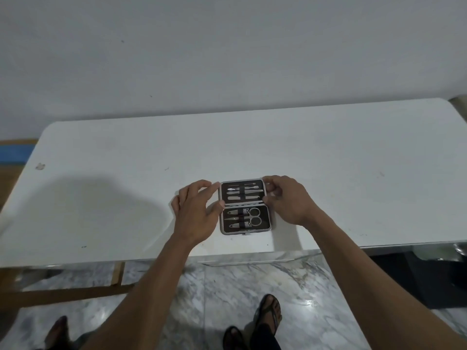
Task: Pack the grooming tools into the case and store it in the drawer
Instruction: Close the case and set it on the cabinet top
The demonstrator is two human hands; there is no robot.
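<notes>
A small grooming case (265,223) lies flat and wide open on the white table (353,173), near its front edge. Its dark lining holds several metal tools under elastic straps: slim files and picks in the far half (242,192), clippers and scissors (254,217) in the near half. My left hand (195,210) pinches the left edge of the far half between thumb and forefinger. My right hand (285,198) grips that half's right edge in the same way. The drawer is not in view.
A white wall rises behind the table. A marble floor (252,279) and two sandalled feet show below the table's front edge. A wooden frame (75,291) lies on the floor at the left, and a dark object (429,274) sits under the table at the right.
</notes>
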